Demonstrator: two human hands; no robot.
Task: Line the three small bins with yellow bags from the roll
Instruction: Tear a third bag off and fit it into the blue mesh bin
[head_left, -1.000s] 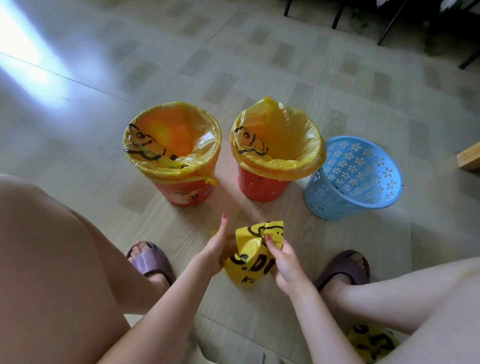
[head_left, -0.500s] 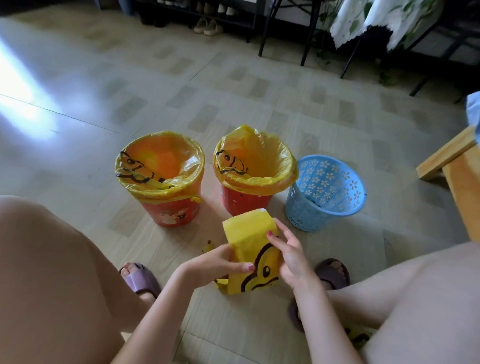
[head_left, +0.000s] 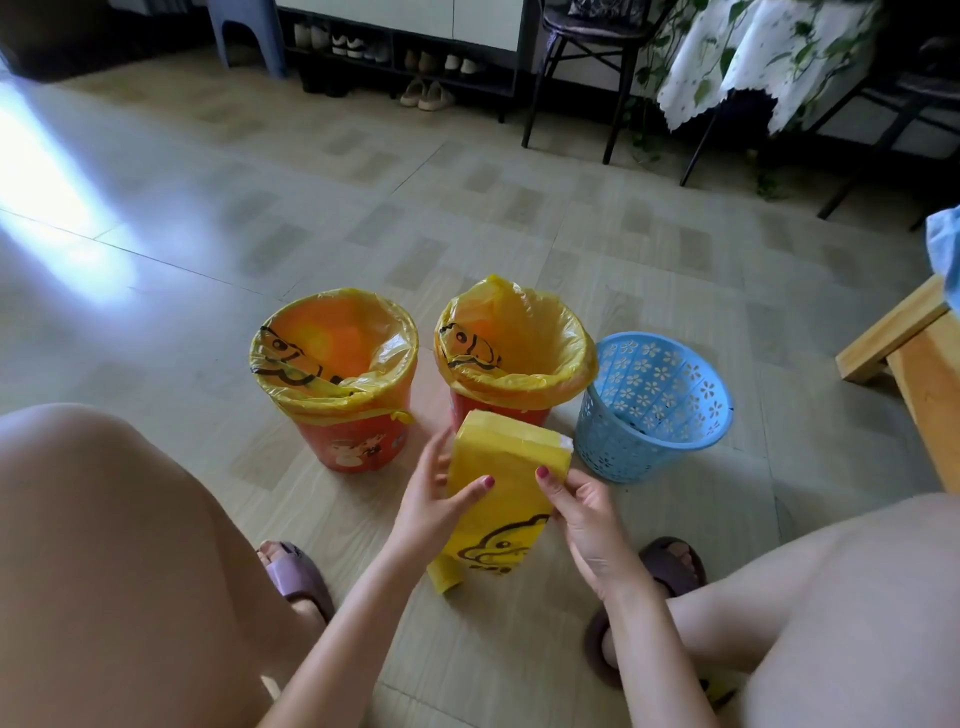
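While both hands' fingers (head_left: 470, 486) pinch it, folded yellow bag (head_left: 506, 486), long axis pointing away

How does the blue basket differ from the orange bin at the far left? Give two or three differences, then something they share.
The blue basket has no liner, while the left orange bin has a yellow bag folded over its rim. The basket's wall is pierced with flower-shaped holes; the bin's wall is solid, with a printed picture. The basket leans; the bin stands upright. Both are small, round, open-topped and on the floor.
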